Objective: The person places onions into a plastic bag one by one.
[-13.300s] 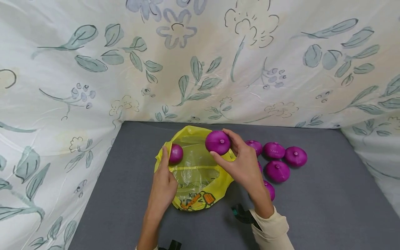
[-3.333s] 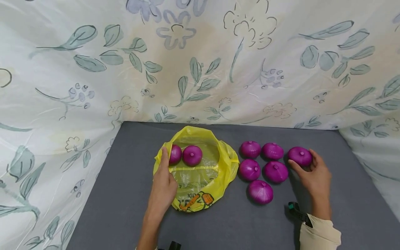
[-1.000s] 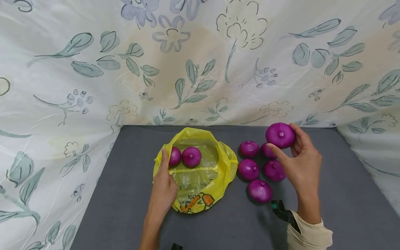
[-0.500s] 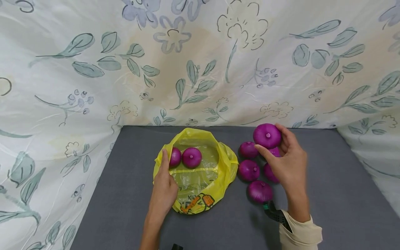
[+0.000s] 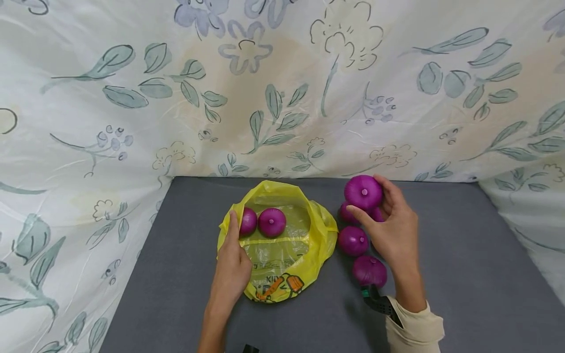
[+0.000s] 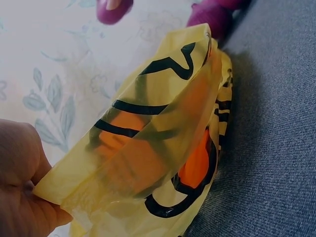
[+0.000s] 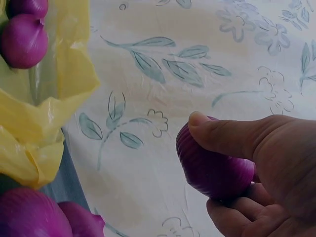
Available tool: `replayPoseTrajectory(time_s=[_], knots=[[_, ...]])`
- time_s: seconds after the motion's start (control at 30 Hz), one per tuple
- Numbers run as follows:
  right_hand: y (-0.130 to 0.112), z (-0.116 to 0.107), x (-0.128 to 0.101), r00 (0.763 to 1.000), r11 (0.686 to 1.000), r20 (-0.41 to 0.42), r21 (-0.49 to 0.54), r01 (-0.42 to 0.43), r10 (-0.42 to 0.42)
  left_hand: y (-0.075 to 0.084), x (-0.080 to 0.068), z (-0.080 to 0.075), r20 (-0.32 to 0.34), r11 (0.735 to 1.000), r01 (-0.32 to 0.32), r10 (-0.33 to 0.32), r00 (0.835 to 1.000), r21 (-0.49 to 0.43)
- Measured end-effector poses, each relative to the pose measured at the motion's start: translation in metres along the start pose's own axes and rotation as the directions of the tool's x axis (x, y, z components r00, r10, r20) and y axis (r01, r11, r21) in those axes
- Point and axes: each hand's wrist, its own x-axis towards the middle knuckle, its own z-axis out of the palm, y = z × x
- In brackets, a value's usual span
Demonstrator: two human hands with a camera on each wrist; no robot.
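Observation:
My left hand (image 5: 232, 268) pinches the left rim of a yellow plastic bag (image 5: 321, 228), which lies with its mouth wide. The pinched plastic shows close up in the left wrist view, with a left hand (image 6: 22, 182) at its edge. Inside the bag are two purple onions, one in the middle (image 5: 271, 222) and another (image 5: 249, 221) partly behind my left fingers. My right hand (image 5: 396, 238) grips a purple onion (image 5: 364, 192) between thumb and fingers, raised over the onions right of the bag. The right wrist view shows that held onion (image 7: 212, 165) in front of the cloth.
Several more onions rest on the grey tabletop (image 5: 468, 274) beside the bag, including one near its right rim (image 5: 353, 240) and a front one (image 5: 370, 271). My right hand and the held onion partly cover the others. A floral cloth (image 5: 282, 98) rises behind and at both sides.
Two onions now lie in the bag, where one showed earlier. My right hand has picked up the rightmost onion, lifted it and carried it left towards the bag. My left hand stays at the rim.

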Motion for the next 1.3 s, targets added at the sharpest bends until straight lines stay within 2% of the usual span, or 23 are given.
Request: replayPoseTrajectory(time_s=[0.3, 0.5, 0.73, 1.3], knots=[[-0.005, 0.012, 0.0, 0.999, 1.0, 0.034, 0.022, 0.005, -0.006, -0.001, 0.0, -0.001, 0.011, 1.0, 0.015, -0.015, 1.0, -0.002], [-0.005, 0.018, -0.001, 0.998, 0.999, 0.055, 0.026, 0.036, -0.037, -0.002, 0.001, 0.0, 0.004, 1.0, 0.001, -0.001, 1.0, 0.007], [-0.007, 0.031, -0.003, 0.993, 0.996, 0.101, 0.08, 0.046, -0.054, -0.002, 0.001, 0.0, 0.006, 1.0, 0.001, -0.001, 1.0, -0.002], [-0.017, 0.055, -0.01, 0.982, 0.994, 0.164, 0.081, 0.077, -0.089, -0.003, 0.0, -0.003, 0.011, 1.0, -0.002, 0.002, 1.0, 0.005]])
